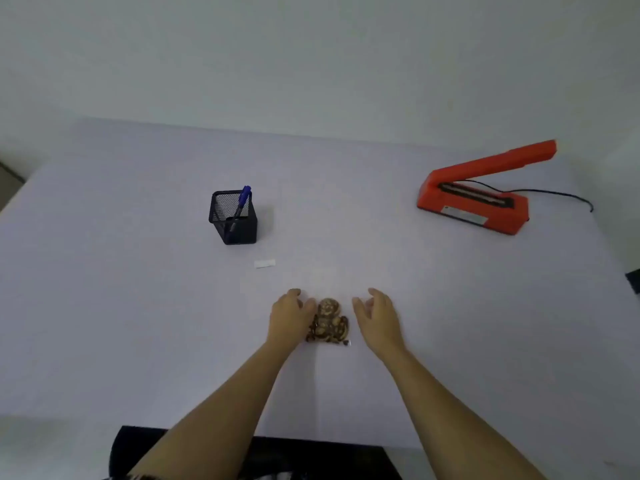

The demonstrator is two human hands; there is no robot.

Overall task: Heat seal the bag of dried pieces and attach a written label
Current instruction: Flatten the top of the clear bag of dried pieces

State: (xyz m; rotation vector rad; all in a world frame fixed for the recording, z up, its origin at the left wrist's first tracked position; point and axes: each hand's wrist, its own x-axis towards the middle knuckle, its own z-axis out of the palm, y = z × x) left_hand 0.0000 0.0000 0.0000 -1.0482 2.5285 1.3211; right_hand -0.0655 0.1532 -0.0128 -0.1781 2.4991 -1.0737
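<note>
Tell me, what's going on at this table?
A person has both hands at a clear bag of dried brown pieces lying on the table. The left hand is against its left edge, though a grip is unclear; the right hand hovers beside it, holding nothing. The red heat sealer stands open at the far right, the pen sits in its mesh holder, and the white label lies untouched.

A small clear bag (pixel 328 323) of brown dried pieces lies on the white table (pixel 138 306) near the front edge. The left hand (pixel 289 315) touches the bag's left side, though a grip cannot be made out. The right hand (pixel 375 315) is just beside its right side, fingers loosely curled. Farther back lie a white label (pixel 265 264), a black mesh cup (pixel 239 226) holding a blue pen (pixel 243 199), and at the right a red heat sealer (pixel 474 206) with its arm raised.
</note>
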